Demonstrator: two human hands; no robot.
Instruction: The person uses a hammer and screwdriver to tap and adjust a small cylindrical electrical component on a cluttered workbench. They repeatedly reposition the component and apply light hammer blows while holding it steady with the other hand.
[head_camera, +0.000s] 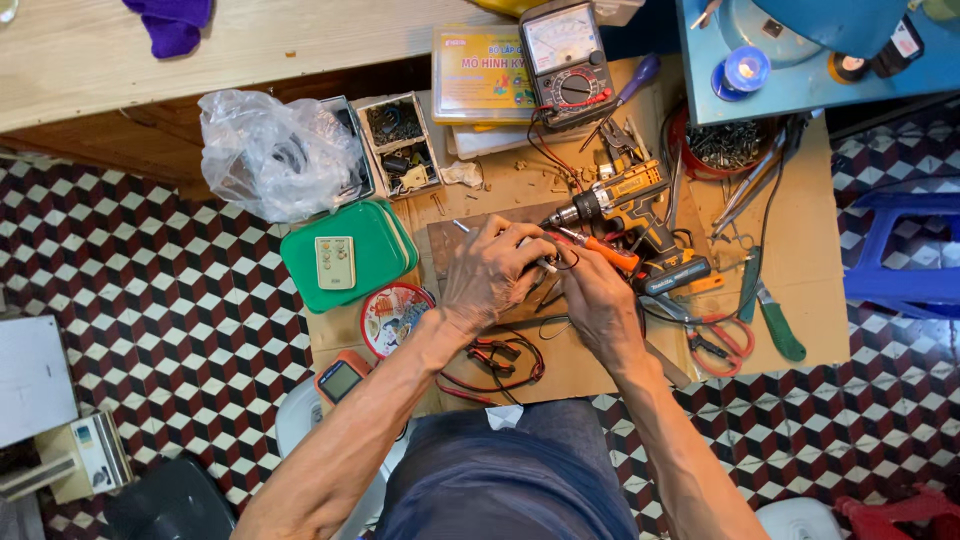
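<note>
Centre of frame, over the cardboard worktop (600, 370) | left hand (492, 275) fingers curled shut round a small part, hidden | right hand (598, 300) pinching thin black wire (556, 322) beside it | orange-handled screwdriver (600, 247) and cordless drill (630, 205) lie just above | work looks mid-way, nothing finished showing.

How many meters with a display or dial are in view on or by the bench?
2. An analog multimeter stands at the top edge of the work board, above the cordless drill. An orange-cased digital meter lies at the board's lower left corner, beside the left forearm. Clutter may hide others.
</note>
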